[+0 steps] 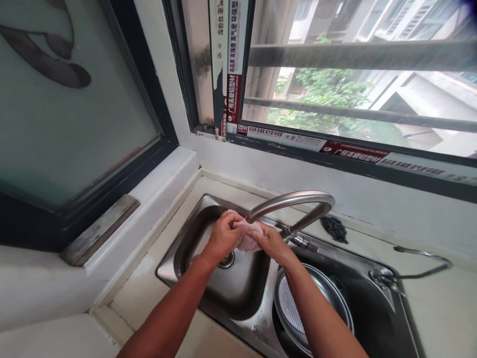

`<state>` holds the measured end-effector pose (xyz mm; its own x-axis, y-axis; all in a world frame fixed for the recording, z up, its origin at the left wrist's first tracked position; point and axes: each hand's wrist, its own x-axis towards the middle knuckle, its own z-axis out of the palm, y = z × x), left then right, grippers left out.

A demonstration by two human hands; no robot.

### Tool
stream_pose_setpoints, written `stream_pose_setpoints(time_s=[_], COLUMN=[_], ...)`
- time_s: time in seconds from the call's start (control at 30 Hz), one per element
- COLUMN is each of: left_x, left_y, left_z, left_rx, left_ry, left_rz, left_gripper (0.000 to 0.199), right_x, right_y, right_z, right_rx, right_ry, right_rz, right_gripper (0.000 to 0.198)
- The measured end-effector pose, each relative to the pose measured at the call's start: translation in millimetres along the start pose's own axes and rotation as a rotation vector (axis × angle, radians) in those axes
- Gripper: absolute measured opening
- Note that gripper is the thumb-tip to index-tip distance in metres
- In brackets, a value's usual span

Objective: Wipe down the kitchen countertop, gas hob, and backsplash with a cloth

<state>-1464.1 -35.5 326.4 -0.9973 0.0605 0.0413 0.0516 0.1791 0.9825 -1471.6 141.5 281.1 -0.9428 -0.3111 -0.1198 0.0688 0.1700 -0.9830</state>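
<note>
Both hands are together over the left sink basin (238, 298), just under the spout of the curved metal faucet (294, 199). Between them is a soft, pale pinkish piece (249, 242), which may be a cloth or a piece of meat; I cannot tell which. My left hand (222, 237) grips its left side with fingers bent. My right hand (271, 242) pinches its right side, thumb on top. Part of the piece hangs below the fingers. Whether water is running I cannot make out.
Round metal pans or strainers (346, 311) sit in the right basin, partly behind my right forearm. A dark scouring pad (334, 229) lies behind the faucet. A second thin curved tap (428, 256) stands at right. A stone strip (100, 229) rests on the left ledge, below a window.
</note>
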Motion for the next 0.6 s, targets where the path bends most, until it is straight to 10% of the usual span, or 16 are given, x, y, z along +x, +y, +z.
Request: stream_pose_setpoints(time_s=[0.13, 0.33, 0.6], left_x=[8.5, 14.0, -7.1], left_y=[-6.8, -36.9, -55.5], left_z=[-26.7, -44.1, 16.2], left_rx=[-0.026, -0.194, -0.510], left_ry=[0.020, 0.100, 0.278], left_rz=[-0.105, -0.268, -0.361], left_gripper=[0.053, 0.022, 0.042], right_x=[21.7, 39.2, 15.8], right_y=[-10.0, -21.4, -25.4], right_z=[0.6, 26.0, 114.7], right_rx=[0.157, 0.327, -0.509], right_ry=[0.263, 0.436, 0.228], right_rz=[-0.037, 0.019, -0.392], right_gripper=[0.035, 0.043, 0.009])
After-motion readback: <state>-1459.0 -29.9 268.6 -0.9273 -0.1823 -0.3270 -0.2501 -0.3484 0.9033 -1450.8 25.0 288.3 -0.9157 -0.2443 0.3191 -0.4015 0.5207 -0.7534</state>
